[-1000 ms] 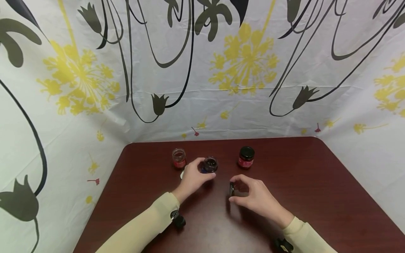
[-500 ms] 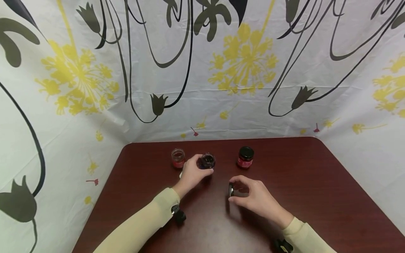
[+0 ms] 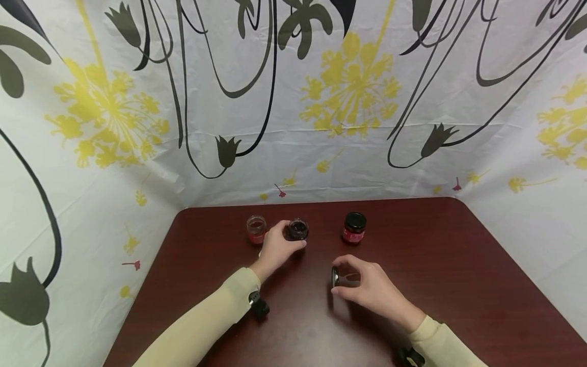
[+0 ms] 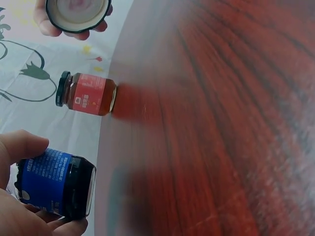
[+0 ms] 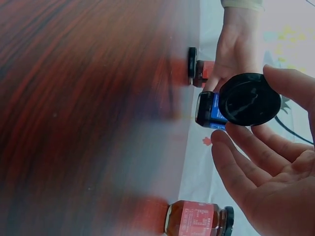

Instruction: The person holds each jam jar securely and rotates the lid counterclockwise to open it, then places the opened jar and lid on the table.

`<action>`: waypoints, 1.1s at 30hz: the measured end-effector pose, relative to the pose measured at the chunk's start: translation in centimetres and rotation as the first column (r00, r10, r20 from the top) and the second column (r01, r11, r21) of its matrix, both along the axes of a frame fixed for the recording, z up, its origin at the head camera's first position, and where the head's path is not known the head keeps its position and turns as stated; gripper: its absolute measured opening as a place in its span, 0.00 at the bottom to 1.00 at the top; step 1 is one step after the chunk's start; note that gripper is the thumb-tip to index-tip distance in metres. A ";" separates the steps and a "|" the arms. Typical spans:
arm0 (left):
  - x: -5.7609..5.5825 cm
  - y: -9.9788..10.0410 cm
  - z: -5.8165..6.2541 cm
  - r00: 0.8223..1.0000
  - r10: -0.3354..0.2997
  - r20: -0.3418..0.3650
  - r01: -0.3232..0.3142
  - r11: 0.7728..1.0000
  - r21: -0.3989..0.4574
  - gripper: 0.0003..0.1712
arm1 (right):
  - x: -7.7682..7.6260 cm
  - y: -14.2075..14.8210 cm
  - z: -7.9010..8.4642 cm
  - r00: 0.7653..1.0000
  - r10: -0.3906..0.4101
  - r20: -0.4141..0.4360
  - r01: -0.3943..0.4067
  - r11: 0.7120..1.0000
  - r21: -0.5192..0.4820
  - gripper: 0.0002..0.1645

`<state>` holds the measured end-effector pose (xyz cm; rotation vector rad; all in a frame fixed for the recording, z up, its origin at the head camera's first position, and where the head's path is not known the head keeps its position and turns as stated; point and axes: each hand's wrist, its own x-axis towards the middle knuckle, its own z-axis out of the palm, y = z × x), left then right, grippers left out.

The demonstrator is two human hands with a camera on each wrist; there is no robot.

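My left hand (image 3: pixel 277 250) grips a glass jar (image 3: pixel 298 229) of dark contents with its mouth uncovered. A blue label (image 4: pixel 47 179) wraps the jar in the left wrist view, and the jar's base is close to the table. Nearer the front, my right hand (image 3: pixel 373 285) pinches a black lid (image 3: pixel 335 277) by its rim, turned on edge. Its glossy black top (image 5: pixel 250 100) faces the right wrist camera, while the pale inside (image 4: pixel 78 14) shows in the left wrist view.
Left of my left hand stands an uncovered glass jar (image 3: pixel 256 229) with a red label. A black lid (image 5: pixel 192 66) lies flat near it, mostly hidden by my hand in the head view. A black-capped red-label jar (image 3: pixel 354 228) stands at the back right of the dark red table (image 3: pixel 440 244).
My left hand has moved the blue-label jar slightly back and to the left. My right hand has stayed almost still with the lid.
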<state>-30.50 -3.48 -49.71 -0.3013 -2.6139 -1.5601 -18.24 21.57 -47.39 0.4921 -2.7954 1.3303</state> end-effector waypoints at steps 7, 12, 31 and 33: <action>-0.9 -0.1 -0.3 1.000 0.017 -0.014 -0.017 1.000 0.022 0.32 | 0.0 0.0 -0.2 1.000 0.009 0.003 -0.009 1.000 -0.009 0.28; -1.4 -0.2 -0.5 1.000 0.026 -0.012 -0.026 1.000 0.017 0.32 | 0.1 0.0 -0.3 1.000 0.010 0.015 -0.010 1.000 -0.010 0.28; -2.4 -0.4 -0.7 0.998 0.058 0.005 -0.058 0.998 0.016 0.33 | 0.3 0.1 -0.6 0.999 0.029 0.036 -0.028 1.000 -0.005 0.27; -2.5 -0.4 -0.7 0.998 0.060 0.005 -0.060 0.998 0.016 0.33 | 0.4 0.0 -0.5 0.999 0.025 0.033 -0.025 1.000 -0.001 0.27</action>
